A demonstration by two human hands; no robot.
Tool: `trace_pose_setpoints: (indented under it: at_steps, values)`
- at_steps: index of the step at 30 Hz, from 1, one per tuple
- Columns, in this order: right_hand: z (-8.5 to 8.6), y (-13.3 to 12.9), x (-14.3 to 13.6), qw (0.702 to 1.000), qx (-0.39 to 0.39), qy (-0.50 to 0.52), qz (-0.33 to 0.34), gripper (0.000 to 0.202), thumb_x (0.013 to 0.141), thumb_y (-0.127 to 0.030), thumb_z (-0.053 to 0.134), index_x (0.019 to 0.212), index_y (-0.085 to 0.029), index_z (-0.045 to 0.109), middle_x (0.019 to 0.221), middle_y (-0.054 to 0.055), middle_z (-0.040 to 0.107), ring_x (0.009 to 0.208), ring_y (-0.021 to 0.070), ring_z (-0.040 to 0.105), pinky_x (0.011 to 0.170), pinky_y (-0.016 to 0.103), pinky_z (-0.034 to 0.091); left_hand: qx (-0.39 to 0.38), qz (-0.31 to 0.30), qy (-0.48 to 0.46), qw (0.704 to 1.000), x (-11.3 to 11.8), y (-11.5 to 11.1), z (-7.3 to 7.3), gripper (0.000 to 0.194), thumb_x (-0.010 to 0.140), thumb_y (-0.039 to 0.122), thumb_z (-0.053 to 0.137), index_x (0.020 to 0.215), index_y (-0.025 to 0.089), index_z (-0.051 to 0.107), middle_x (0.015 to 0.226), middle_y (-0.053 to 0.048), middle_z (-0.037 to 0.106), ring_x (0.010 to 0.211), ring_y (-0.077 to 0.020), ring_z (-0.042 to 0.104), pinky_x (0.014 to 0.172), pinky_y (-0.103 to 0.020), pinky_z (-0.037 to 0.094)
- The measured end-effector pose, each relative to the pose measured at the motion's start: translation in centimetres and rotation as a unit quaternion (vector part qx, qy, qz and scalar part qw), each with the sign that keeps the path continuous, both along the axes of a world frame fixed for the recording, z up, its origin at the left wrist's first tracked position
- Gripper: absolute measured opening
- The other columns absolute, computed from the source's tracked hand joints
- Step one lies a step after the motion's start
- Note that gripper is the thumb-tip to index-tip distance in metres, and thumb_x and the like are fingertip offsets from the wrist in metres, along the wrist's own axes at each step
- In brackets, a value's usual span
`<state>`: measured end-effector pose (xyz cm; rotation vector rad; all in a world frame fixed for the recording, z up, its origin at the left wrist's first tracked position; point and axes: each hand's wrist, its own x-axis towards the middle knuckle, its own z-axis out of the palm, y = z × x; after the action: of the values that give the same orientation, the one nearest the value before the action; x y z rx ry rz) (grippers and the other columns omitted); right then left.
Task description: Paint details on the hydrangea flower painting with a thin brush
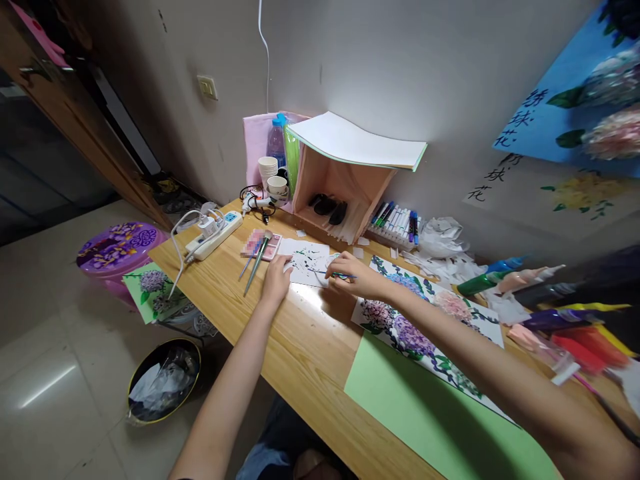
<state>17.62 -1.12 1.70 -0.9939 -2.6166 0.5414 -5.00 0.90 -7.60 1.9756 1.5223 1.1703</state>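
My right hand (350, 275) is closed around a thin paintbrush (320, 271), its tip over a small white sheet of paper (311, 275). Dark and green paint marks are scattered over that sheet. My left hand (277, 280) lies at the sheet's left edge, fingers stretched out and resting on it, holding nothing. Beyond the left hand, a large green-handled brush (257, 265) and a thinner blue one (246, 265) lie against a pink palette case (270, 248). Under my right forearm is a painting of purple and pink flowers (413, 333).
A power strip (214, 236) with cables sits at the left edge. Behind stand a pink box (345, 190), paper cups (268, 167) and markers (397, 223). Paint bottles (493, 277) crowd the right; green paper (395, 393) covers the front. A bin (134, 407) is on the floor.
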Motion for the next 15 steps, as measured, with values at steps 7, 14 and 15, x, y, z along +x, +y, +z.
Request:
trace_pose_setpoints:
  at_steps: [7,14,15]
  values:
    - [2.0,1.2,0.5,0.992,-0.005,-0.081,0.098,0.017,0.079,-0.015,0.052,0.085,-0.019,0.067,0.085,0.006,0.066,0.09,0.0211,0.047,0.08,0.034,0.042,0.0,0.006,-0.009,1.0,0.0,0.0,0.1,0.026,0.075,0.004,0.057,0.099,0.014,0.062,0.1,-0.01,0.063,0.097,-0.0219,0.06,0.09,-0.038,0.048]
    - [3.1,1.8,0.8,0.996,-0.02,-0.071,0.049,0.021,0.078,-0.013,0.05,0.086,-0.018,0.069,0.083,0.007,0.068,0.083,0.0195,0.051,0.076,0.032,0.043,0.002,0.008,-0.014,1.0,0.0,0.0,0.3,0.027,0.074,0.004,0.057,0.098,0.016,0.062,0.1,-0.008,0.064,0.095,-0.021,0.061,0.09,-0.038,0.049]
    - [3.1,1.9,0.7,0.999,-0.02,-0.046,0.009,0.022,0.079,-0.014,0.049,0.088,-0.017,0.069,0.084,0.007,0.068,0.084,0.0195,0.053,0.076,0.031,0.043,0.002,0.008,-0.015,1.0,0.0,0.0,0.2,0.027,0.074,0.004,0.057,0.098,0.017,0.062,0.1,-0.008,0.063,0.096,-0.0209,0.061,0.09,-0.038,0.049]
